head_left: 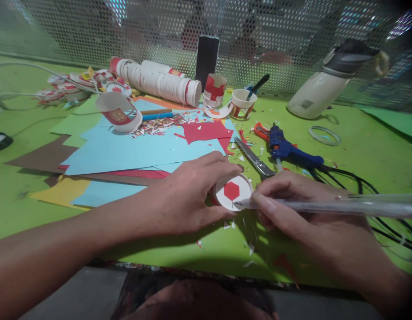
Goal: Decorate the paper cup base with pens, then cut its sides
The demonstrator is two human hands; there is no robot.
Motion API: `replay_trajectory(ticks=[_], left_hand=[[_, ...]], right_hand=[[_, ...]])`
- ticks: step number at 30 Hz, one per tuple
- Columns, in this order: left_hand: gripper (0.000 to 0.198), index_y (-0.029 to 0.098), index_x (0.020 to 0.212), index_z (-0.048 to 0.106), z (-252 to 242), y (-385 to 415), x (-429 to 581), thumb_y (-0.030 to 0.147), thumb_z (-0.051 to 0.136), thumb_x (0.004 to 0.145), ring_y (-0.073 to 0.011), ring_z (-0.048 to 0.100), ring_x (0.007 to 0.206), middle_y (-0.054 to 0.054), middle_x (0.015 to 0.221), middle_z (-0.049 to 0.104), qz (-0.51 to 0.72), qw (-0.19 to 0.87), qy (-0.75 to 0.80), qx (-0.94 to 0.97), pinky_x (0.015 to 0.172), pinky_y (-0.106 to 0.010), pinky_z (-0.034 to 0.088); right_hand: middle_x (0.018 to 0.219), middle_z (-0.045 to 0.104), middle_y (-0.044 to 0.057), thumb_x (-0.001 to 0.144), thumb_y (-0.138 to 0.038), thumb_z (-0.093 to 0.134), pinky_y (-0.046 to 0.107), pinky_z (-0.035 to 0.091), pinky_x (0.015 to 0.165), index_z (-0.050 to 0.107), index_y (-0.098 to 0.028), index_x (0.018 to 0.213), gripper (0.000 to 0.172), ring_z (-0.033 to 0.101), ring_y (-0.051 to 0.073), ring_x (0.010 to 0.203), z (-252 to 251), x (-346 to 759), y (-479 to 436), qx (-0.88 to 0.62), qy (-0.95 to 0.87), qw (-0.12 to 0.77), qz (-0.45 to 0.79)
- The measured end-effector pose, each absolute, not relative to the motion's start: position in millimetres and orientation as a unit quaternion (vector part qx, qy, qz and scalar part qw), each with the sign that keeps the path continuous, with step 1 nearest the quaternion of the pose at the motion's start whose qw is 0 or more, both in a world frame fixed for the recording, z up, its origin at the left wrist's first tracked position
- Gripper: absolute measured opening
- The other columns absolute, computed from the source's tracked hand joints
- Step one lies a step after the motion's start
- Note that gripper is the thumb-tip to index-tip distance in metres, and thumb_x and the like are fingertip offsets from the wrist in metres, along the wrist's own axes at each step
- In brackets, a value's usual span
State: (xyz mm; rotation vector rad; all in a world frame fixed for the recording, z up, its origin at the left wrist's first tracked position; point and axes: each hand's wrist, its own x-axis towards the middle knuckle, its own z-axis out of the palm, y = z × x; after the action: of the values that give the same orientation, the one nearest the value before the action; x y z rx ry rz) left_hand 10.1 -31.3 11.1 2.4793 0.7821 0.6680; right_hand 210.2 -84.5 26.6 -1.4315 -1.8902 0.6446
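Observation:
My left hand [189,191] grips the edge of a white round paper cup bottom [245,187], thumb near me and fingers on the far side. A red hexagon [231,190] lies at the middle of its white face. My right hand [302,213] is closed around a clear-barrelled pen [346,206]. The pen's tip meets the white face just below the hexagon, where a short dark line shows. Just beyond my right hand lie scissors [254,158], their handles partly hidden. Small white and red paper scraps are strewn around the cup bottom.
A blue glue gun [289,149] with black cord lies right of the scissors. Coloured paper sheets [126,151] spread at left under a cut cup [117,113]. Stacked paper cups [159,84], a phone [207,58] and a bottle [326,84] are along the back.

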Motion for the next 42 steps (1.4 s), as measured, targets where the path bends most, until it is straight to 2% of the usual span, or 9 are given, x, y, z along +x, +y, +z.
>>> replay_trajectory(ticks=[6,13,24,30,42], left_hand=[[0.040,0.015,0.117,0.058,9.8,-31.0,10.1,0.028,0.067,0.080,-0.0212,0.059,0.099,-0.009,0.108,0.061,0.248,0.216,0.280,0.902,0.084,-0.032,0.049],[0.037,0.016,0.116,0.058,8.5,-31.1,9.0,0.024,0.066,0.080,-0.0199,0.059,0.097,-0.008,0.109,0.061,0.254,0.204,0.273,0.905,0.082,-0.031,0.049],[0.042,0.014,0.120,0.054,7.2,-31.8,7.7,0.025,0.067,0.081,-0.0195,0.058,0.101,-0.009,0.113,0.060,0.266,0.186,0.262,0.909,0.087,-0.030,0.048],[0.043,0.015,0.121,0.054,6.6,-31.1,8.0,0.024,0.066,0.081,-0.0197,0.058,0.102,-0.009,0.114,0.060,0.264,0.181,0.264,0.910,0.087,-0.030,0.048],[0.043,0.017,0.124,0.051,5.8,-31.9,7.5,0.024,0.064,0.083,-0.0193,0.057,0.106,-0.009,0.117,0.058,0.265,0.167,0.257,0.914,0.090,-0.030,0.048]], right_hand=[[0.059,0.061,-0.006,0.083,-0.024,0.060,0.016,0.042,0.043,0.064,-0.025,0.072,0.012,0.054,0.008,0.048,27.8,211.1,-85.0,-0.547,-0.725,0.325,0.265],[0.055,0.058,-0.008,0.083,-0.021,0.059,0.015,0.040,0.042,0.063,-0.025,0.071,0.012,0.051,0.006,0.046,24.8,213.8,-85.5,-0.527,-0.745,0.311,0.266],[0.058,0.060,-0.007,0.083,-0.022,0.060,0.016,0.042,0.044,0.063,-0.025,0.072,0.011,0.053,0.007,0.048,25.3,212.3,-84.4,-0.537,-0.732,0.328,0.261],[0.053,0.057,-0.006,0.083,-0.023,0.059,0.017,0.038,0.039,0.063,-0.024,0.071,0.013,0.050,0.008,0.043,26.8,212.0,-85.3,-0.537,-0.738,0.307,0.268],[0.057,0.060,-0.006,0.083,-0.023,0.059,0.017,0.040,0.043,0.063,-0.024,0.072,0.012,0.051,0.008,0.047,27.3,211.6,-83.9,-0.541,-0.741,0.308,0.253]])
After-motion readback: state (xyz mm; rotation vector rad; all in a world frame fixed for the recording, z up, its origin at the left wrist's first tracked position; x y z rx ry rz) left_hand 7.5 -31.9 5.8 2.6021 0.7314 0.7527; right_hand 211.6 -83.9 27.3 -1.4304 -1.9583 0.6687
